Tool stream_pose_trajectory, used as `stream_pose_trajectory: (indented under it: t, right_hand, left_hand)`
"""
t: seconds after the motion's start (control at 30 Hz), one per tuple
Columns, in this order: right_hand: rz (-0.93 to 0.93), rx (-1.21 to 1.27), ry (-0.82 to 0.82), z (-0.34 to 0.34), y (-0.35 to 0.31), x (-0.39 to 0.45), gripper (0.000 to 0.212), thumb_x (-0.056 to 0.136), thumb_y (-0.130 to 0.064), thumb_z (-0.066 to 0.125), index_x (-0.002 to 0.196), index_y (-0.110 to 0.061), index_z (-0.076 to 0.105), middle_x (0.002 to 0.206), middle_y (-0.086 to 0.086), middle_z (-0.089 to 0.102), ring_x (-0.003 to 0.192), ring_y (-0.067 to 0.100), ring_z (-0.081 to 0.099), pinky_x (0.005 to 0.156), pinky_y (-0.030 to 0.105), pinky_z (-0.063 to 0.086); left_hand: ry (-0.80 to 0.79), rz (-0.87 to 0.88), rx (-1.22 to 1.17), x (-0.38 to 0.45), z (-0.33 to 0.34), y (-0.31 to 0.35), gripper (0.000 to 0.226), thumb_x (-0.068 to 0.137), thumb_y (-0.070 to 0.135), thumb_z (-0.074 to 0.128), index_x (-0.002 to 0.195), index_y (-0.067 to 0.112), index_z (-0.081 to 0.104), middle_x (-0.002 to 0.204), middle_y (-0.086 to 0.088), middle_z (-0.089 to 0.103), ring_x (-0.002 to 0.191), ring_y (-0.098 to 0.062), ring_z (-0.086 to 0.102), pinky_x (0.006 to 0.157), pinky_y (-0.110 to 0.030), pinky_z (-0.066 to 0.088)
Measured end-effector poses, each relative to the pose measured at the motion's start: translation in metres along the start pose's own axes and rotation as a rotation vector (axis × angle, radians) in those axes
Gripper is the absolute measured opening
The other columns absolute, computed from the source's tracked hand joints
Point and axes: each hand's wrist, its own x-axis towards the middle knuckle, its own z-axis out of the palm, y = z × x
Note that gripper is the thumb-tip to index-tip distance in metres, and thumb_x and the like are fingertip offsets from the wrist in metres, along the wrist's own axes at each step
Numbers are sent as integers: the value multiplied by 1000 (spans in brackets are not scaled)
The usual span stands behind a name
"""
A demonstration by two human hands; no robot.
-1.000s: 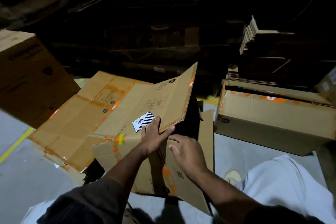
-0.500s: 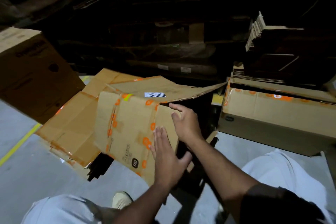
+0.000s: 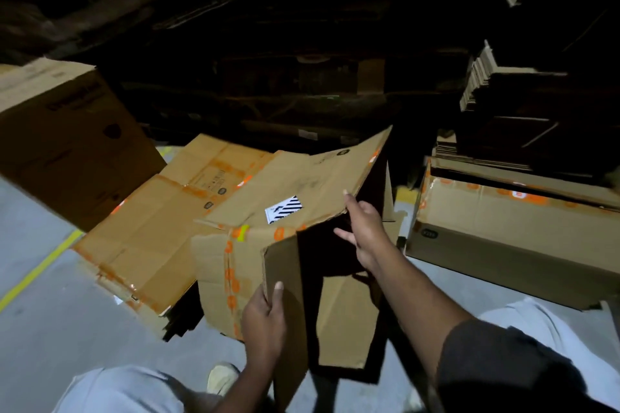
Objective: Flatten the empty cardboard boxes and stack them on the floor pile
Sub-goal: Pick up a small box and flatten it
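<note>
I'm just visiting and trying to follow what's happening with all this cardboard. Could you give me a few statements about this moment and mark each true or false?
1. The left hand holds a flap of the brown cardboard box with orange tape. True.
2. The box is already pressed fully flat. False: its inside still gapes open and dark between the hands.
3. The black-and-white striped label sits on the box's upper panel. True.
4. The right hand rests on the long brown cardboard carton. False: it is at the edge of the box's upper panel, apart from that carton.
5. A pile of flattened brown cardboard lies on the floor to the left. True.
</note>
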Motion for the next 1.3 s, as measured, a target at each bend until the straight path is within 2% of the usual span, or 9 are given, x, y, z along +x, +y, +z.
stream_pose_trajectory:
  t: [0.2, 0.33, 0.5, 0.63, 0.77, 0.87, 0.97, 1.13, 1.3]
  right_hand:
    - [138, -242, -123, 23, 48, -7, 31, 99, -36, 57, 126, -25, 49, 121, -5, 59, 107, 16, 57, 87, 47, 56]
    - [374, -242, -187, 15, 87, -12, 39, 99, -59, 43, 123, -32, 57, 118, -2, 64, 108, 23, 61, 84, 44, 53]
    - [419, -136, -183, -6, 68, 1, 21, 92, -20, 48, 78, -13, 62, 62, 5, 60, 51, 20, 58, 53, 25, 45]
    - [439, -340, -256, -3, 55, 8, 3, 80, -5, 60, 80, -3, 62, 66, 14, 61, 55, 25, 57, 58, 29, 49]
    - [455, -335, -329, 2, 52, 9, 19, 92, 2, 49, 82, -3, 64, 65, 11, 65, 50, 20, 62, 50, 24, 53]
    - [494, -262, -402, 6, 40, 11, 22, 93, -4, 49, 81, -1, 67, 65, 12, 66, 50, 20, 63, 53, 24, 53]
    - [482, -213, -389, 7, 29, 14, 24, 92, -1, 49, 75, 0, 67, 60, 12, 65, 46, 19, 63, 48, 23, 54]
    - [243, -391, -208, 2, 39, 27, 32, 85, 6, 58, 116, 14, 63, 94, 19, 69, 77, 27, 66, 65, 30, 55]
    - [73, -960, -155, -14, 79, 35, 78, 88, -4, 61, 156, -11, 24, 133, 6, 63, 119, 22, 57, 103, 30, 43]
  left_hand:
    - [-163, 25, 65, -10, 7, -7, 18, 101, 37, 56, 91, 28, 69, 75, 8, 71, 73, -12, 68, 69, -40, 57]
    - [-306, 160, 140, -13, 12, -3, 20, 101, 48, 50, 108, 43, 68, 83, 17, 72, 73, -1, 66, 64, -31, 54]
    - [-509, 213, 215, -13, 16, -2, 67, 90, 81, 30, 131, 41, 64, 130, 24, 64, 118, 6, 57, 100, -23, 48]
    - [-239, -275, -133, -2, 15, -10, 81, 71, 97, 40, 120, 37, 64, 118, 5, 71, 112, -20, 66, 98, -48, 53]
    - [242, -876, -274, 10, -12, -21, 94, 78, 63, 74, 142, 2, 42, 136, -22, 56, 116, -38, 57, 98, -52, 50]
    - [50, -1143, -519, 11, -25, -37, 107, 66, 73, 74, 140, 0, 51, 140, -21, 56, 121, -40, 56, 103, -56, 46]
    - [-259, -972, -975, 13, -20, -51, 91, 73, 72, 69, 145, 20, 51, 138, -17, 61, 126, -40, 58, 107, -64, 41]
    - [-182, -1019, -738, 11, -17, -66, 78, 59, 60, 88, 121, 18, 66, 112, -24, 73, 99, -44, 71, 91, -71, 50]
    - [50, -1085, -643, 16, -29, -81, 67, 59, 39, 96, 107, 5, 66, 97, -24, 74, 84, -42, 73, 79, -68, 55]
